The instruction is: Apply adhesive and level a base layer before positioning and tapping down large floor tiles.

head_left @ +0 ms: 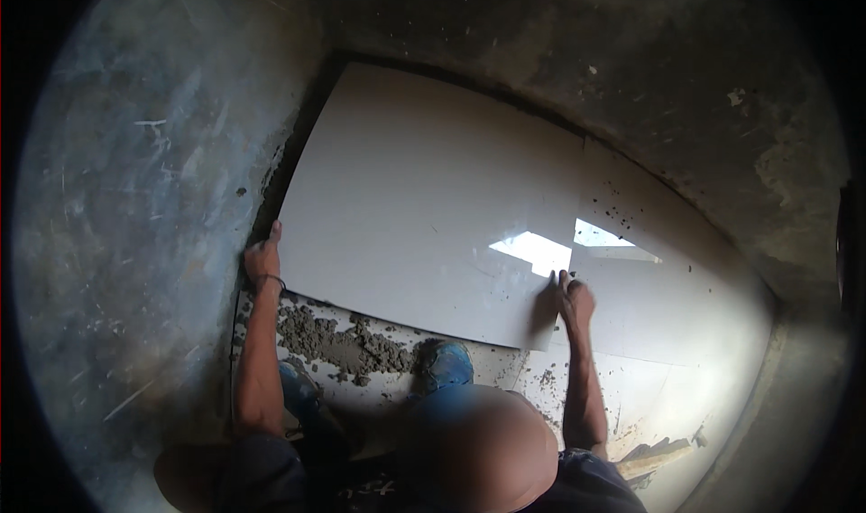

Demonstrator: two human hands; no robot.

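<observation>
A large glossy pale tile lies in the corner, its left and far edges along dark gaps by the walls. My left hand is closed on the tile's left edge near the near corner, thumb or finger pointing up along it. My right hand grips the tile's right edge with bent fingers, beside other laid pale tiles. Grey lumpy mortar is spread along the tile's near edge. Light reflections cover part of the right side.
Rough grey walls bound the left and far sides. A blue shoe stands just below the tile, amid mortar crumbs. A flat wooden piece lies at the lower right. A blurred round head shape fills the bottom centre.
</observation>
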